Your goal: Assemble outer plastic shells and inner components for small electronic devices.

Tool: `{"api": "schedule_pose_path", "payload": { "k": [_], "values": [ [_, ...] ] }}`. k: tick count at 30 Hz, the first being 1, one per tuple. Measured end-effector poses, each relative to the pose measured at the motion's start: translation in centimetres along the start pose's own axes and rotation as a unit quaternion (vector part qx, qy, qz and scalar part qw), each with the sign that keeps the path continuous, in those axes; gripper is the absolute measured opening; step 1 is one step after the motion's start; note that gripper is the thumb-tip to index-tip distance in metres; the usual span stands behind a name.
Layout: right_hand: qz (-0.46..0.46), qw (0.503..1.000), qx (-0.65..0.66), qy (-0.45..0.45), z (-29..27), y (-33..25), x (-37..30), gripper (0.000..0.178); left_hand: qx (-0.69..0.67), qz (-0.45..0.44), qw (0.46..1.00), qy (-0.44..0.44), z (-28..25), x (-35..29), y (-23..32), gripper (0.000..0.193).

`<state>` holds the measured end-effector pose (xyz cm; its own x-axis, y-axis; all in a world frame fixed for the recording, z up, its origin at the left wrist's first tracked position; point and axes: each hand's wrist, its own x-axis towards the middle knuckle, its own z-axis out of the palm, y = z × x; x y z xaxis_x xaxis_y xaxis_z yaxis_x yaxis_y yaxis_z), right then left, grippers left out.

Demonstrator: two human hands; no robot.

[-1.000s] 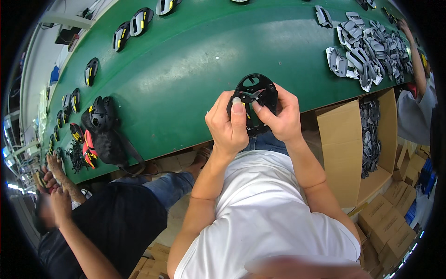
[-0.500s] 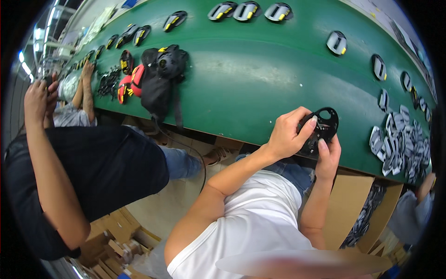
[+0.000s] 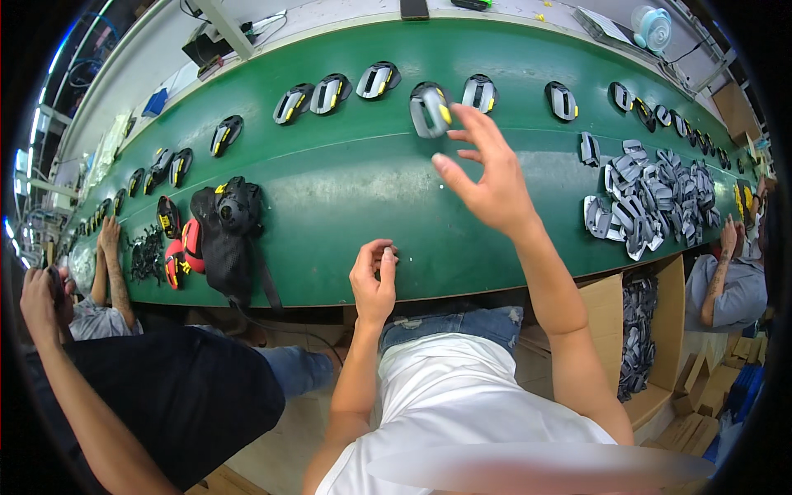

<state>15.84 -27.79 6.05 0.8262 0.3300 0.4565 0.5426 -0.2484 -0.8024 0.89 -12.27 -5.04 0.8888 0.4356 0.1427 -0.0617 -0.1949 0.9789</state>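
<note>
My right hand point(image 3: 488, 173) is stretched over the green table, fingers spread and nothing in its palm. Its fingertips come close to the right edge of an oval grey-and-black plastic piece with a yellow tab point(image 3: 430, 110). That piece is slightly blurred, and I cannot tell whether the fingers touch it. Above the table's near edge, my left hand point(image 3: 373, 282) is loosely curled, with its thumb raised and no object visible in it. Similar pieces lie in a row, among them one just right of the blurred piece point(image 3: 480, 92) and one to its left point(image 3: 379, 80).
A heap of grey plastic parts point(image 3: 660, 194) covers the table's right side. Below it stands a cardboard box point(image 3: 601, 322) of dark parts. Black and red gear point(image 3: 227, 239) lies at left. A co-worker in black point(image 3: 165, 396) is at my left; others sit farther off.
Both hands have let go of the black piece they held. My right hand has reached far across the table, and a piece now lies by its fingertips. The view has swung right.
</note>
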Motion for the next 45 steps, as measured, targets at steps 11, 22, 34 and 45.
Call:
{"api": "schedule_pose_path", "payload": {
  "k": [11,22,34,45],
  "values": [
    [0.181,0.975,0.085,-0.101,-0.7,4.7,-12.1,0.027,0.099,0.042,0.994,-0.034,0.4,1.1,1.9,0.007],
    [0.179,0.974,0.131,-0.044,-0.4,5.7,-13.3,0.012,0.616,0.158,0.708,0.307,-16.5,12.1,3.9,0.056],
    [0.156,0.984,0.090,-0.004,-0.2,5.3,-13.7,0.010,0.508,0.110,0.854,0.025,-7.5,10.0,1.9,0.075],
    [0.211,0.971,0.101,0.041,-4.7,5.7,-15.2,0.014,0.209,0.154,0.960,0.107,-2.9,8.8,3.3,0.053]
  ]
}}
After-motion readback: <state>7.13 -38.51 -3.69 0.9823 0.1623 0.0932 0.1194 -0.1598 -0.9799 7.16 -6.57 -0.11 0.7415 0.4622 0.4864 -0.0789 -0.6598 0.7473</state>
